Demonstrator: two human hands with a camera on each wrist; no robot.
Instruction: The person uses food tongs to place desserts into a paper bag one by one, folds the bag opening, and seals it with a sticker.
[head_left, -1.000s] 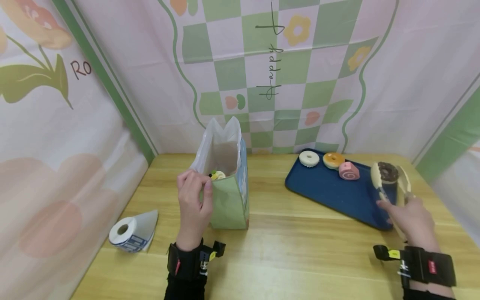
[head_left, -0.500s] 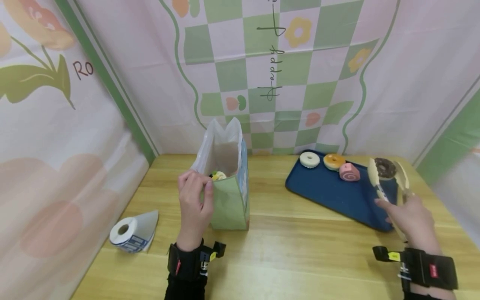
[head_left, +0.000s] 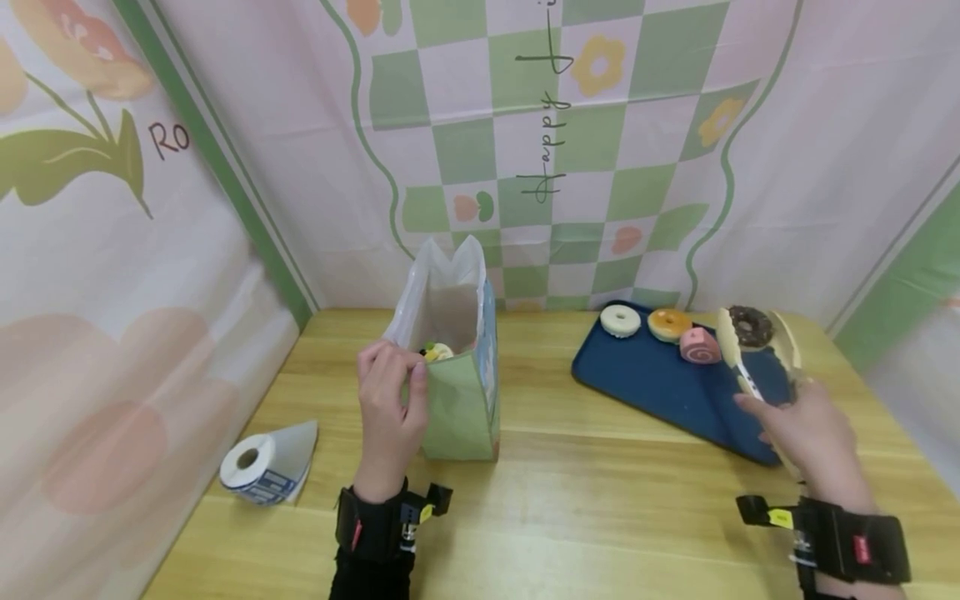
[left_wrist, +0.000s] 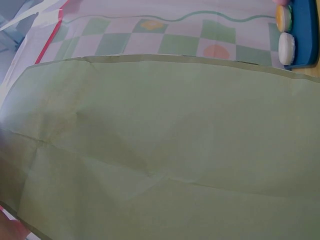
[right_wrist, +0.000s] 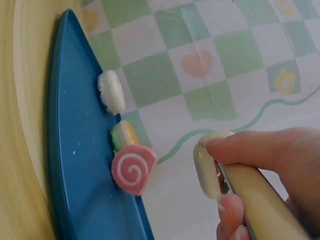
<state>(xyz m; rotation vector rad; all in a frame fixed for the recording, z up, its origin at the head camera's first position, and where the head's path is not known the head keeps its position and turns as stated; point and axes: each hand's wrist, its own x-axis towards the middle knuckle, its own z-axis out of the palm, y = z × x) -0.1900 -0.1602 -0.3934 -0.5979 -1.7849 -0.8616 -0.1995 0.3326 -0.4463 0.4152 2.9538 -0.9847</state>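
Note:
My left hand pinches the near rim of an upright paper bag, green in front with a pale lining. Inside the bag shows a cream-topped piece with yellow and green bits, mostly hidden. To the right, my right hand grips cream-coloured tongs. Between their arms is a chocolate doughnut, held above the blue tray. The bag's green wall fills most of the left wrist view. In the right wrist view my right hand has its fingers round the tongs.
A white doughnut, an orange-glazed doughnut and a pink swirl roll sit along the tray's far side. Left of the bag stands a roll of labels on the wooden table. Printed cloth hangs behind and at the sides.
My right hand has moved the tongs and chocolate doughnut slightly left and upward over the tray. My left hand has stayed on the bag's rim.

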